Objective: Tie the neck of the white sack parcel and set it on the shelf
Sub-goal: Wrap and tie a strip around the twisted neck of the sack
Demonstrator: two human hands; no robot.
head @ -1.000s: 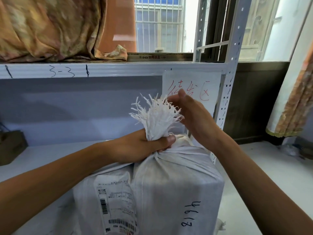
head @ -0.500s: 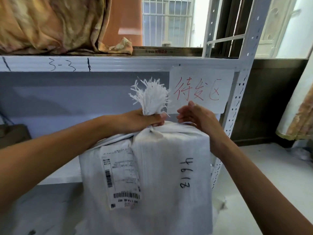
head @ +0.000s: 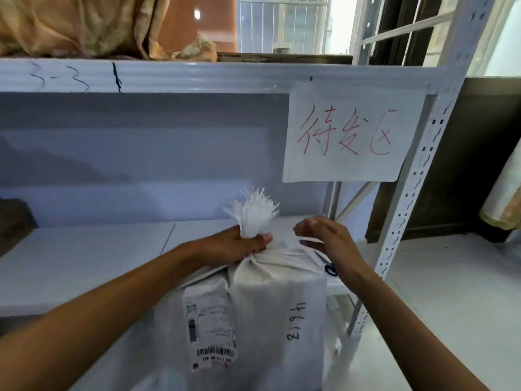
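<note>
The white sack parcel (head: 279, 311) stands upright in front of the white shelf (head: 84, 258), with a shipping label on its left face and "4613" written in black on its right. Its gathered neck ends in a frayed white tuft (head: 255, 214). My left hand (head: 239, 245) is closed around the neck just under the tuft. My right hand (head: 324, 238) hovers at the parcel's top right corner, fingers spread and curled, holding nothing that I can see.
A paper sign with red writing (head: 352, 131) hangs from the upper shelf beam (head: 197, 76). A perforated white upright (head: 417, 176) stands at the right. Patterned cloth (head: 84, 24) lies on the upper shelf. A dark object (head: 14, 224) sits at the shelf's far left.
The parcel has sunk lower in view and the view has tilted up toward the shelf. My right hand has come off the sack top and opened; the left still grips the neck.
</note>
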